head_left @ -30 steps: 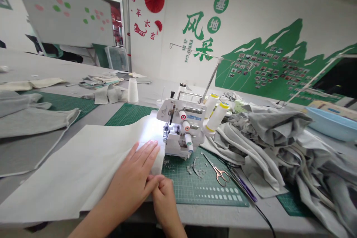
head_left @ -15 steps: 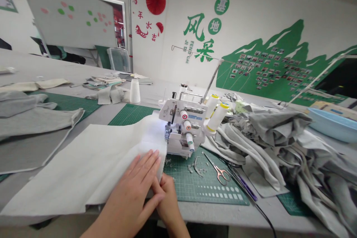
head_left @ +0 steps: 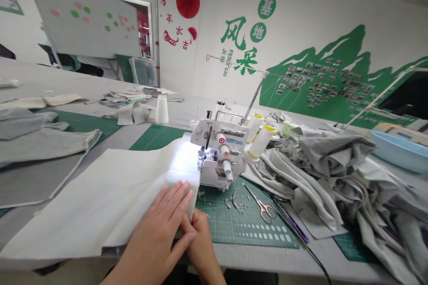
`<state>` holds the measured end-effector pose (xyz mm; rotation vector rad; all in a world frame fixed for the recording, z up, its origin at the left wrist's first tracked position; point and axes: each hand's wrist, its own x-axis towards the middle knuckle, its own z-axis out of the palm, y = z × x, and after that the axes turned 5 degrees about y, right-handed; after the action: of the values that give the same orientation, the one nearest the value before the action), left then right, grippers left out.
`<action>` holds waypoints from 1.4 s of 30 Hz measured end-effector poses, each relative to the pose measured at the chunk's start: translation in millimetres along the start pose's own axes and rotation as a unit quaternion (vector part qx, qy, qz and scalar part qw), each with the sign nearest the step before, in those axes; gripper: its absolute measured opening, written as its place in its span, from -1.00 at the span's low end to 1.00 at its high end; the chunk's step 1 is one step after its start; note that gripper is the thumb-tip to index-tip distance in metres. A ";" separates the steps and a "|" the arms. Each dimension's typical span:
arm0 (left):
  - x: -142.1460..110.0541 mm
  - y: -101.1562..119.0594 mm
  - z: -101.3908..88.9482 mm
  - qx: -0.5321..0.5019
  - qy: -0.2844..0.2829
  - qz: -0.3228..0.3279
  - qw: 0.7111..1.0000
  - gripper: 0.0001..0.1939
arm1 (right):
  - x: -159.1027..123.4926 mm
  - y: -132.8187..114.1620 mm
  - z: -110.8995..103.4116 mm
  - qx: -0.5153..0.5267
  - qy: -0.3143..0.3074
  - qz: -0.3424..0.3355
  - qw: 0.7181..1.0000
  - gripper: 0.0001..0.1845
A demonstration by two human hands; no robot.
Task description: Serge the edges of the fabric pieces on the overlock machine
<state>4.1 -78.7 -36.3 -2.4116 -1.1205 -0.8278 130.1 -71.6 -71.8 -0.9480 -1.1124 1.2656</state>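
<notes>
My left hand [head_left: 160, 222] lies flat on a folded white fabric panel [head_left: 100, 200], fingertips close to the panel's right edge. My right hand [head_left: 199, 238] sits just below it, fingers gripping that edge from beneath. The far end of the panel runs under the presser foot [head_left: 201, 158] of a white overlock sewing machine [head_left: 217, 153], lit by the machine's lamp. Gold-handled scissors [head_left: 264, 209] lie on a green cutting mat [head_left: 247, 227], right of my right hand and out of its reach without moving.
Fabric scraps lie on the mat before the machine. Behind it stand white thread cones [head_left: 259, 142], and a heap of grey fabric [head_left: 327, 173] fills the table's right side. Grey sleeves [head_left: 40, 151] lie at the left. A blue basin [head_left: 401, 151] sits far right.
Both hands have shifted slightly toward me with the white panel under them. The whole view has also shifted a little as my head moved.
</notes>
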 end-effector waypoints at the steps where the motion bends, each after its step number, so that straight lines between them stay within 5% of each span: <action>1: 0.2 -0.2 0.0 -0.002 0.000 -0.001 1.000 -0.29 | -0.1 -0.3 0.1 0.001 -0.001 0.000 1.000 -0.50; 15: 4.4 -0.3 -0.7 -0.024 -0.004 -0.020 1.000 -0.18 | -0.7 4.0 -2.3 -0.005 0.008 0.011 1.000 -0.47; 42: 26.5 -12.9 9.6 -0.048 -0.025 -0.037 0.998 -0.29 | -0.1 1.1 -4.7 -0.012 0.037 -0.017 0.999 -0.52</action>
<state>11.1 -50.4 -25.8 -2.4937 -1.2217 -0.8682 134.4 -71.4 -73.9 -0.9827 -1.0831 1.1825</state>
